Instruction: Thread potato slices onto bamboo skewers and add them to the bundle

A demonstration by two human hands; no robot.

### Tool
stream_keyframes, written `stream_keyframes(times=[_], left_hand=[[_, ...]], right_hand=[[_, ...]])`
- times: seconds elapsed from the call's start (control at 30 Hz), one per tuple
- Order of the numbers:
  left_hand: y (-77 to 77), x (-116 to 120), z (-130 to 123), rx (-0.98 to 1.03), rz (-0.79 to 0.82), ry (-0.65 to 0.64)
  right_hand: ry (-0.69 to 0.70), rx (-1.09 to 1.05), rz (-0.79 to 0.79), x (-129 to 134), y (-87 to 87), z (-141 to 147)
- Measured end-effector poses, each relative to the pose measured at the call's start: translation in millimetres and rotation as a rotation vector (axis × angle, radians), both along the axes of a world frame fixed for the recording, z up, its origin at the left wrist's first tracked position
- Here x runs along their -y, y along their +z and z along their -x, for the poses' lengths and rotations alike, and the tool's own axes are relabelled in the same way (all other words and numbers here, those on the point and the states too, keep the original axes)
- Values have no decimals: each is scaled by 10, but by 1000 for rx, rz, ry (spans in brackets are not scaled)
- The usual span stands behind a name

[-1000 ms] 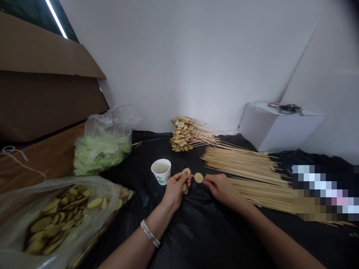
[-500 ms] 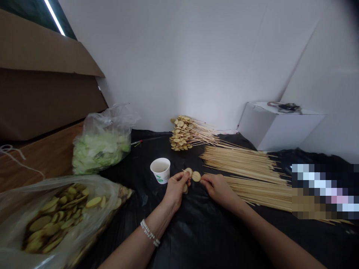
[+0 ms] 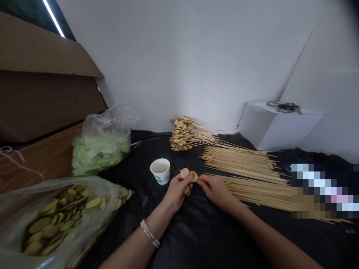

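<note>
1. Left hand [image 3: 176,190]: fingers curled, pinching a skewer [image 3: 181,170] threaded with potato slices [image 3: 184,173], over the black sheet [image 3: 196,231].
2. Right hand [image 3: 215,192]: fingertips pressed together, pinching the outer slice.
3. Nearby: paper cup [image 3: 160,171] left, loose skewers [image 3: 246,186] right, sliced-potato bag [image 3: 17,198] lower left.

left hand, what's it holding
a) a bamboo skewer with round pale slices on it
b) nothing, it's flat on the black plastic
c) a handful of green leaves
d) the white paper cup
a, the left hand is closed around a thin skewer with round pale slices on it, and its tip shows past them.
</note>
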State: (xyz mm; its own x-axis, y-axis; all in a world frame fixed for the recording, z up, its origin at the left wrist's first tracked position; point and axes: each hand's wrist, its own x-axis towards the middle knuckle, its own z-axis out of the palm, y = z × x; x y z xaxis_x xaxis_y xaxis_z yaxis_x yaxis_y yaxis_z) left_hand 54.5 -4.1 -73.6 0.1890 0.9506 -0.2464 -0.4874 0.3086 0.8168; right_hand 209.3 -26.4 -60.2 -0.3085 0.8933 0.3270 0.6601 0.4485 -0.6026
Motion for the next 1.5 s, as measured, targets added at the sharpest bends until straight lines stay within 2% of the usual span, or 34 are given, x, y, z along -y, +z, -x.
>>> stream_keyframes(times=[0.2,0.53,0.77,1.07,1.3,1.5], left_hand=[[21,-56,30,101,70,111],[-2,-36,8,16,19,65],[-2,-33,26,0,16,65],[2,50,-56,-28,-6,41],[29,-8,1,29,-2,42],[90,-115,107,166,54,94]], right_hand=[[-20,5,8,24,25,-10],[-66,-5,79,45,6,41],[-147,241,-86,90,-86,83],[-92,-44,10,59,-36,122],[-79,-83,-16,66,19,100],[-85,-62,-6,66,24,102]])
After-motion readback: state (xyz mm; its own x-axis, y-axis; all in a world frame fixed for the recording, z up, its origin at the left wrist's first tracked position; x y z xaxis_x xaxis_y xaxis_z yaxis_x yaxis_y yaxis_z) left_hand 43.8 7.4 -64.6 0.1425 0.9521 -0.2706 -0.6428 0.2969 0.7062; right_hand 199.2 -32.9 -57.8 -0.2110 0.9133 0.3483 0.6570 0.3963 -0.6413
